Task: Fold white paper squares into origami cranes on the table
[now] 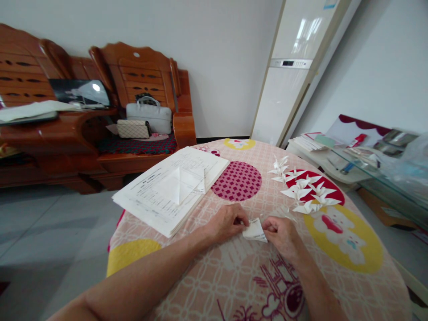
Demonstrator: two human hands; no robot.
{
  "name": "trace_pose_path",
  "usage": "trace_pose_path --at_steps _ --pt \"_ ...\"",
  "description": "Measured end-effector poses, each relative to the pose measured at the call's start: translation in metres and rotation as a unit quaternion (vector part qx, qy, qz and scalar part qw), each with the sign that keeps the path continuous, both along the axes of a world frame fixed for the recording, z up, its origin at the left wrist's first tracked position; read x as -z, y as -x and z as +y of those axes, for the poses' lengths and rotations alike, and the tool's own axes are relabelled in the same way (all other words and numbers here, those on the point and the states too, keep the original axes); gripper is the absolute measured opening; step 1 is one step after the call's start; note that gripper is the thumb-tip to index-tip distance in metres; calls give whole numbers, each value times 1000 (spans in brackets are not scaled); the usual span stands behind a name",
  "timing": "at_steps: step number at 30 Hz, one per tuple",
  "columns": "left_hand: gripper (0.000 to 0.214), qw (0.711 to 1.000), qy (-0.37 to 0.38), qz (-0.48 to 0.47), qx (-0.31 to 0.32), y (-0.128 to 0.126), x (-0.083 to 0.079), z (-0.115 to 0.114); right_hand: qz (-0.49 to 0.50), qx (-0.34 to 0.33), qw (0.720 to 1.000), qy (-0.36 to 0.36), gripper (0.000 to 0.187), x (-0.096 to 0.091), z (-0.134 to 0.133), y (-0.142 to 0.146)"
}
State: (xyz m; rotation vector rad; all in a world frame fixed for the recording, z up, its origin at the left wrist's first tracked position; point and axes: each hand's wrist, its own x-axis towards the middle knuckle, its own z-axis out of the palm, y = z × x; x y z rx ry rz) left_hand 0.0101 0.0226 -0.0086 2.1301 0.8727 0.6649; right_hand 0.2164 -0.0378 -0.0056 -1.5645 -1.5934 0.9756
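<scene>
A small folded piece of white printed paper (254, 230) lies just over the tablecloth between my hands. My left hand (228, 223) pinches its left edge, fingers curled. On the other side my right hand (282, 234) grips the right edge with thumb and fingers closed. Several white folded paper cranes (302, 189) stand in a cluster beyond my right hand. To the left, a stack of printed sheets (150, 196) carries a creased square of paper (179, 185) on top.
The round table wears a patterned pink tablecloth (200, 276). Behind it stand a wooden chair (140, 76) with a grey bag (150, 117) and a quilted purse (133, 129), and a tall air conditioner (281, 93). A glass-topped side table (368, 171) holds papers and plastic bags at right.
</scene>
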Motion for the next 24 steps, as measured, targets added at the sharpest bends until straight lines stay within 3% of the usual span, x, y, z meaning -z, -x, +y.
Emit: trace_pose_path --at_steps 6,15,24 --pt "20 1000 -1 0 1 -1 -1 -2 -26 -51 998 6 18 -4 -1 -1" --pt "14 1000 9 -12 -11 1 2 2 -176 -12 982 -74 20 0 -1 13" --pt "16 1000 -17 -13 -22 1 11 5 -196 -33 978 -66 21 -1 -3 17"
